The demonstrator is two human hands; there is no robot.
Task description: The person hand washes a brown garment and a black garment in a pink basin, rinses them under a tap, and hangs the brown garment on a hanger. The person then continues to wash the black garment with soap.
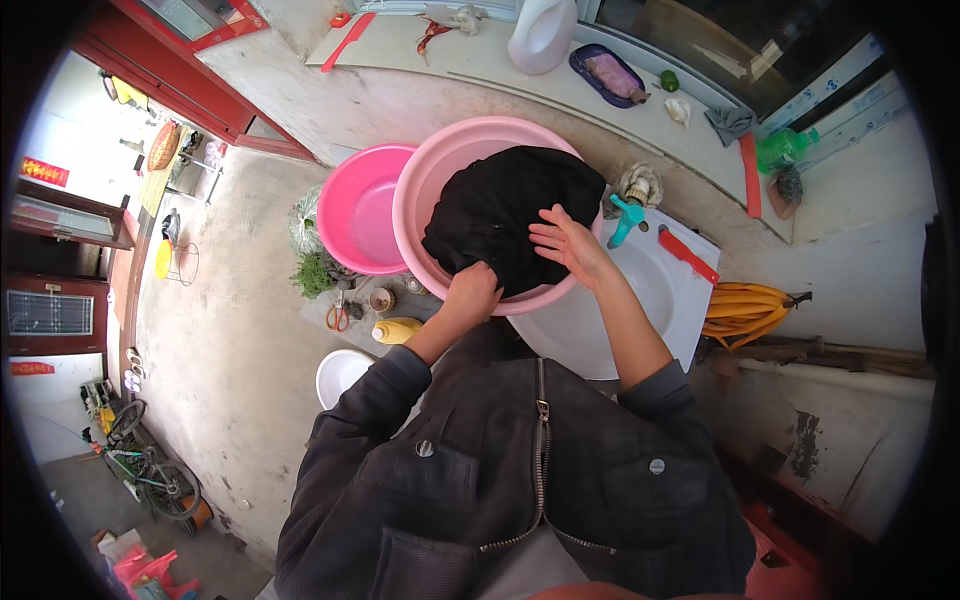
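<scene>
Black cloth (517,195) lies bunched in a light pink plastic basin (420,157), which rests partly over a white washbasin (637,285). My left hand (476,291) is closed on the near left edge of the cloth, at the basin's near rim. Above the cloth's right side is my right hand (566,244), its fingers spread and holding nothing; whether it touches the cloth is hard to tell. A turquoise tap handle (626,219) is just right of the basin.
Left of the basin sit a bright pink basin (367,210), scissors (337,316), a yellow bottle (396,330) and a white bowl (341,377). A red-handled tool (688,256) lies on the washbasin's rim. The ledge behind holds a white jug (541,37) and a dark soap dish (607,75).
</scene>
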